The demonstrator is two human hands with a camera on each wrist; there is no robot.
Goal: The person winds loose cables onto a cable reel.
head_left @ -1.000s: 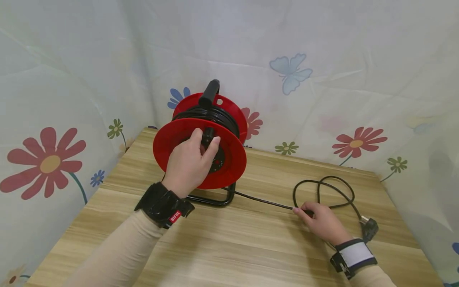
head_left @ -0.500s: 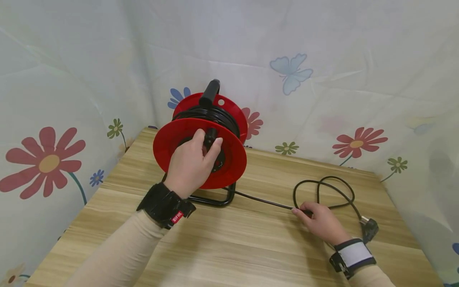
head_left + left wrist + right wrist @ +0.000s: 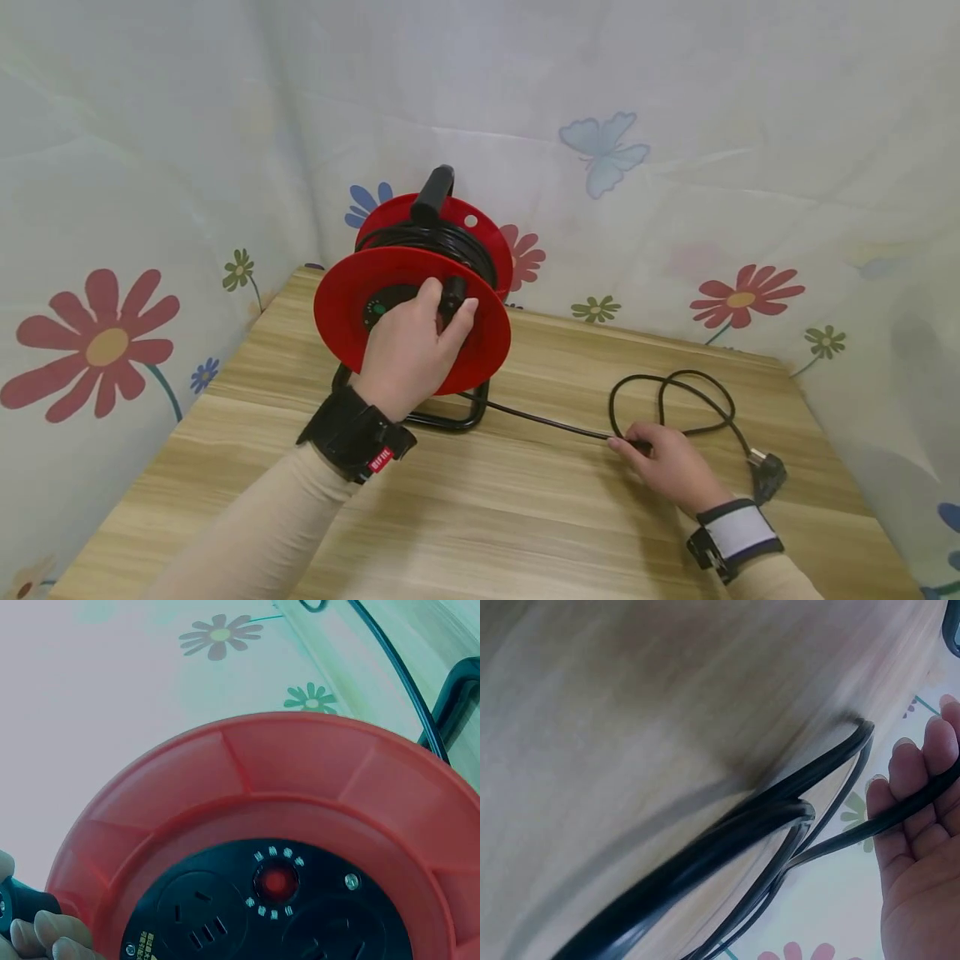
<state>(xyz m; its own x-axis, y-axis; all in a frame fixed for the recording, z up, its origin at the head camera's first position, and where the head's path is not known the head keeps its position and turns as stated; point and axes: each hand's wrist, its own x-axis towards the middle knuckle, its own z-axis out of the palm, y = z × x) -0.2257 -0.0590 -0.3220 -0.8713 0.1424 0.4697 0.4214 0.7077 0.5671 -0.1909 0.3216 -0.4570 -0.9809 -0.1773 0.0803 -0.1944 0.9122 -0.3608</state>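
Observation:
A red cable reel (image 3: 341, 312) wound with black cable stands on its black tube frame at the table's left-centre. My left hand (image 3: 408, 358) holds the black winding knob (image 3: 453, 294) on the reel's front disc between thumb and fingers. In the left wrist view, fingertips (image 3: 60, 930) curl at that knob, beside the black socket panel (image 3: 277, 930). My right hand (image 3: 671, 467) pinches the black power cable (image 3: 540, 419), which runs straight from the reel's underside. In the right wrist view, the cable (image 3: 855, 834) crosses the fingers; the thumb is hidden there.
Loose cable loops (image 3: 697, 372) lie on the wooden table (image 3: 487, 517) behind my right hand. They end in a black plug (image 3: 768, 477) to its right. A flower-printed curtain (image 3: 480, 100) encloses the table's back and sides. The reel's carrying handle (image 3: 433, 194) sticks up on top.
The knob and my left hand have moved right and slightly down as the front disc turned. A green spot on the socket panel has come into view. My right hand stays nearly in place.

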